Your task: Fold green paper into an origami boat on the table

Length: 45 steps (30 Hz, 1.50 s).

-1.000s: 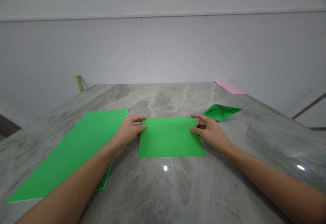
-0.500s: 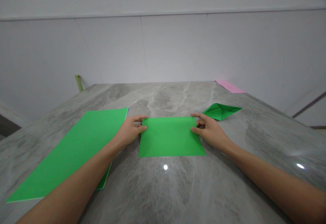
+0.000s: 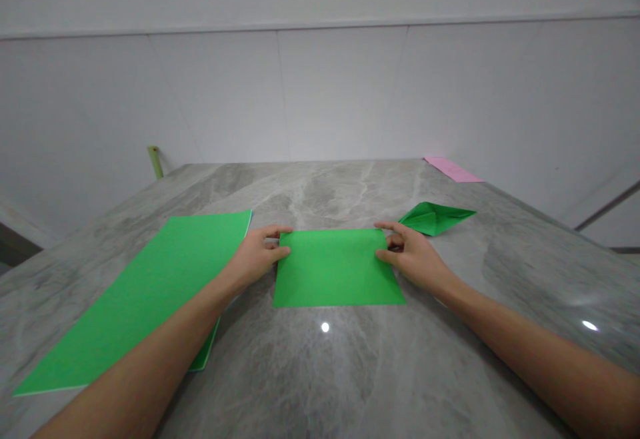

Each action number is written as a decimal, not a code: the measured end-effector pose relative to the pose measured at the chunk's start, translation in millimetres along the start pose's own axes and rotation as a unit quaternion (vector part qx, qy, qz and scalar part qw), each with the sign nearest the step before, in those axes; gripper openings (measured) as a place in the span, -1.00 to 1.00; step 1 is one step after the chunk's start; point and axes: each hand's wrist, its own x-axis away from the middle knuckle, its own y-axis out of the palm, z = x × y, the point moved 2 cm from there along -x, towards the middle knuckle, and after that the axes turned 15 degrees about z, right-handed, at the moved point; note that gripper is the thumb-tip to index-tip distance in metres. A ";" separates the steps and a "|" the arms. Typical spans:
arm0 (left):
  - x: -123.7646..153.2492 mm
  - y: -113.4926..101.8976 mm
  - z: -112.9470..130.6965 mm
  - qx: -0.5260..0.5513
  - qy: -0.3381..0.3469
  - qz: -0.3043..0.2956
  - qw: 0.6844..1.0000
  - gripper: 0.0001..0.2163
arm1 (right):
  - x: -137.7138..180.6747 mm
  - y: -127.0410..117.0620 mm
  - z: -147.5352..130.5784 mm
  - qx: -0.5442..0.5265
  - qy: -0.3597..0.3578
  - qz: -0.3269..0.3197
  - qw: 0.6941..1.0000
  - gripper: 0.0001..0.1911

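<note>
Running lengthwise left to right lies green paper (image 3: 338, 270).

We pinch a green sheet (image 3: 339, 272) near its far corners, left hand (image 3: 257, 252) and right hand (image 3: 413, 256) at opposite edges. On the grey counter (image 3: 325, 192), larger green paper (image 3: 160, 279) lies to our left, folded paper (image 3: 434, 218) beyond our right hand, pink paper (image 3: 454, 170) by the wall (image 3: 340, 92).

plain green paper (image 3: 339, 269), grey marbled table (image 3: 360, 372)

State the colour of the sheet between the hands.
The sheet is bright green, seen best in the head view.
</note>
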 end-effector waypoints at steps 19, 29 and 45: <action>-2.7 1.1 -1.4 -0.016 0.027 0.003 0.999 -0.50 | 1.7 -1.1 -1.9 0.011 0.000 0.007 1.000 -0.36; -6.5 1.1 -7.0 -0.007 0.032 -0.003 0.999 -0.50 | 2.2 -1.5 -4.6 0.012 0.002 0.011 1.000 -0.42; -9.7 -1.4 -4.5 -0.088 0.143 0.063 0.984 -0.62 | 1.6 -1.9 -6.4 0.009 0.018 0.011 1.000 -0.42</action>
